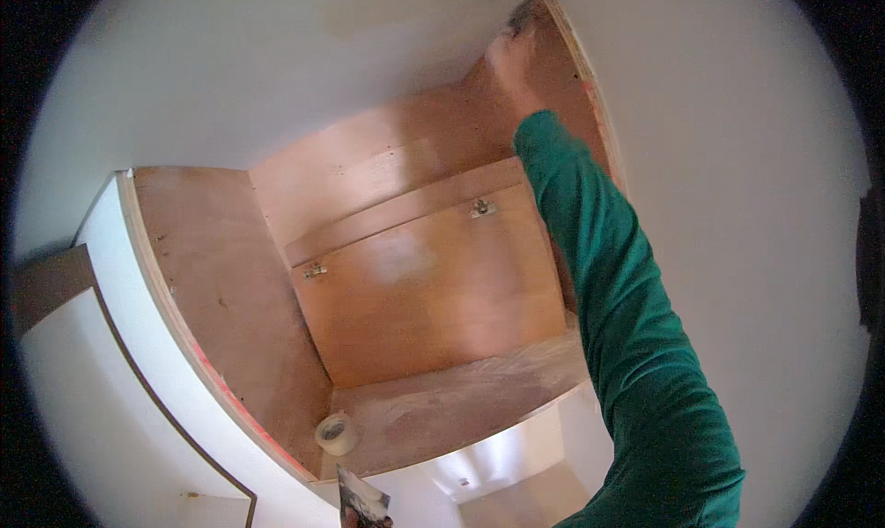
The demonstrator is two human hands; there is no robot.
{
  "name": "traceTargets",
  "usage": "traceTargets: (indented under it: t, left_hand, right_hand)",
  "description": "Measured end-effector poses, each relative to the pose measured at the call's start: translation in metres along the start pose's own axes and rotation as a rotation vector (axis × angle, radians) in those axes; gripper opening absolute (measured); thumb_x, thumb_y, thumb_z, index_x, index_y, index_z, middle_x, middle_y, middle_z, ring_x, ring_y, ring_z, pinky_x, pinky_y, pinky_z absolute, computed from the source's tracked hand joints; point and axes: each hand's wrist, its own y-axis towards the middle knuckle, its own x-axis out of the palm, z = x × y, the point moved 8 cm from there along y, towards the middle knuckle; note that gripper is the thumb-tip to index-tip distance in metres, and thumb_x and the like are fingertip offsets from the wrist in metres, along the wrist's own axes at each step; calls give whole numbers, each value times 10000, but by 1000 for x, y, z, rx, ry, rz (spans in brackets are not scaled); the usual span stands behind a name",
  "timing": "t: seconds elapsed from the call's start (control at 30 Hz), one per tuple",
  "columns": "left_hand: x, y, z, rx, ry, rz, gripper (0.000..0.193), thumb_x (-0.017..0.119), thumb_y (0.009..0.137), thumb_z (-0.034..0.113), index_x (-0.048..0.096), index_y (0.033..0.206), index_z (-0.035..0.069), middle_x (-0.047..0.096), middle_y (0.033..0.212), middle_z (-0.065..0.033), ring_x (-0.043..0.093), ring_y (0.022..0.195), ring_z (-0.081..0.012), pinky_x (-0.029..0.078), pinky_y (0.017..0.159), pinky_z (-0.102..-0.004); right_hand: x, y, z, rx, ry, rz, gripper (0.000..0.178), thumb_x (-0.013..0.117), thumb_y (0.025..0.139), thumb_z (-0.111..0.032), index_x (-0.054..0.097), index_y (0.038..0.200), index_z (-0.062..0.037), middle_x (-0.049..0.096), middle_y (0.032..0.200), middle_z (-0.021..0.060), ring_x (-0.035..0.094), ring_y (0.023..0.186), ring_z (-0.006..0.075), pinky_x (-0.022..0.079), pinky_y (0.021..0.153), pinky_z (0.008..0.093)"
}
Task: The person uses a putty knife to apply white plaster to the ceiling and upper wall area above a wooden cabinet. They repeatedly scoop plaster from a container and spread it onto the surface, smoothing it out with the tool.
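My right hand (513,63), at the end of a green sleeve, reaches up to the top right corner of an open wooden cabinet (369,159), where its side panel meets the ceiling. The hand is closed and blurred; a dark thing (525,14) shows at its fingertips, too unclear to name. Only the fingertips of my left hand (350,520) come in at the lower edge. They grip a putty knife (363,498) whose flat blade carries a smear of white paste. The rest of that hand is out of the picture.
A roll of whitish tape (336,434) lies at the cabinet floor's front left corner. Inside, a loose wooden door panel (433,288) with two metal hinges leans against the back. The ceiling (277,58) slopes close overhead, and a white wall (728,187) borders the right side.
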Motion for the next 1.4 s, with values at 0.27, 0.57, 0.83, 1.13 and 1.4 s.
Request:
traceTargets:
  t: [0.27, 0.57, 0.83, 1.13, 1.4]
  left_hand:
    - [-94, -54, -24, 201, 233, 227, 348, 492, 1033, 211, 558, 1285, -21, 612, 1056, -52, 511, 749, -119, 408, 599, -217]
    - [-137, -32, -44, -59, -390, 170, 347, 474, 1051, 281, 561, 1253, 13, 587, 996, -32, 500, 716, -94, 418, 573, -233]
    - [-100, -55, -5, -14, -237, 274, 358, 507, 1039, 285, 570, 1254, 6, 609, 988, -49, 528, 725, -123, 429, 561, -239]
    - [-68, -20, -35, -118, -230, 193, 419, 498, 1027, 210, 521, 1352, -54, 648, 1139, -134, 592, 746, -155, 476, 599, -211]
    - [30, 4, -34, -274, -510, -120, 403, 470, 1017, 113, 504, 1394, -28, 626, 1251, -126, 645, 954, -176, 549, 679, -273]
  right_hand:
    - [57, 12, -26, 291, 99, -107, 482, 619, 823, -94, 536, 1259, 95, 615, 1181, 313, 590, 1119, 475, 480, 950, 486]
    - [120, -128, -210, 128, 141, -77, 584, 487, 867, 64, 389, 1443, 65, 470, 1397, 259, 373, 1360, 420, 296, 1154, 433]
    - [92, -194, -296, 491, 494, -459, 588, 481, 913, 10, 332, 1480, 48, 399, 1437, 311, 374, 1355, 465, 305, 1156, 459]
    - [-167, -324, -350, 408, 916, -1523, 442, 424, 1015, -56, 403, 1453, 0, 456, 1418, 245, 471, 1308, 349, 371, 1122, 401]
    - [-383, -376, -342, 97, 652, -1925, 722, 427, 856, 105, 356, 1535, -129, 331, 1563, 204, 378, 1422, 370, 344, 1177, 430]
